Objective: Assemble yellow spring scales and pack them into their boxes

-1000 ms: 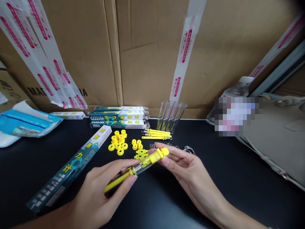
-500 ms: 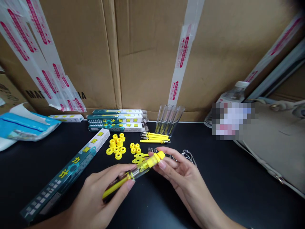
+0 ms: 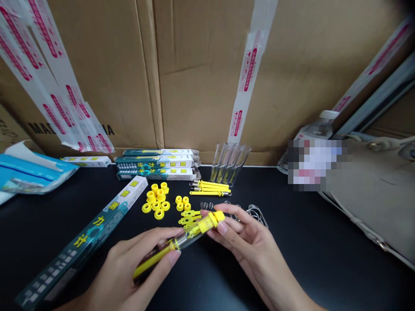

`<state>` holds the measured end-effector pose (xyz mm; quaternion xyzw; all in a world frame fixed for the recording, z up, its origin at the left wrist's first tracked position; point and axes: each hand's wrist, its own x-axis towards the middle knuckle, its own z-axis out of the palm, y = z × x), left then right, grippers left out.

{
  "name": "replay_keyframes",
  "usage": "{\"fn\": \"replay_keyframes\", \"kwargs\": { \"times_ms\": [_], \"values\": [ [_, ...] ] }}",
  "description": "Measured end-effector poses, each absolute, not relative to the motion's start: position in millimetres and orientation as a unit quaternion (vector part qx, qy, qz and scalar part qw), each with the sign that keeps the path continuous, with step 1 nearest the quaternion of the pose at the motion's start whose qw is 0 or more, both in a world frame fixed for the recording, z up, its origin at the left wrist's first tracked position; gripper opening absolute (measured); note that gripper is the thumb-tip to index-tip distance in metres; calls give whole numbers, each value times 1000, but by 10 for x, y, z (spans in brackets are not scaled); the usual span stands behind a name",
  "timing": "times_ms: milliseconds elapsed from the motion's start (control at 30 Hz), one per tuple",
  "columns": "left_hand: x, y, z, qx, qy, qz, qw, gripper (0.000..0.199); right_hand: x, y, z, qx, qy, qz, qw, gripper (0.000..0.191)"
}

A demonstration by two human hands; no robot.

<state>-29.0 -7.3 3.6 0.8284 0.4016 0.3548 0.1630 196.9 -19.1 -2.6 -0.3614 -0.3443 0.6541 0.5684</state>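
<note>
A clear-tubed spring scale [image 3: 191, 235] is held slantwise above the table, with a yellow rod and a metal spring inside. My left hand [image 3: 125, 261] is closed around the lower tube, thumb in front and fingers behind. At the upper end, my right hand [image 3: 257, 246] pinches the yellow cap [image 3: 210, 220] between thumb and fingers. Just behind the hands lie flat yellow hook pieces [image 3: 189, 217], partly hidden, along with small springs [image 3: 206, 205] and bent metal hooks [image 3: 256, 214].
Yellow collars [image 3: 156, 200] and small yellow rings [image 3: 183, 203] sit behind. Beyond are yellow rods [image 3: 210, 188], upright clear tubes [image 3: 230, 163] and stacked printed boxes [image 3: 158, 164]. A long box [image 3: 87, 235] lies left; a bottle [image 3: 319, 125] and bag [image 3: 376, 194] stand right.
My left hand and the tube have shifted slightly left and down in view. The right hand stays at the cap. Its grip looks the same.
</note>
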Motion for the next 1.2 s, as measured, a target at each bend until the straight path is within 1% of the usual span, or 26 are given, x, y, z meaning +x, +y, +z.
{"fn": "replay_keyframes", "kwargs": {
  "times_ms": [233, 433, 900, 1200],
  "values": [
    [-304, -64, 6, 831, 404, 354, 149, 24, 1958, -152, -49, -371, -346, 653, 562, 32],
    [-320, -76, -52, 821, 410, 358, 172, 26, 1959, -162, -56, -384, -343, 651, 557, 39],
    [-339, -92, -78, 821, 415, 351, 174, 28, 1951, -167, -54, -366, -319, 679, 550, 22],
    [-338, -91, -48, 826, 409, 349, 168, 28, 1958, -161, -37, -348, -314, 702, 536, 32]
  ]
}}
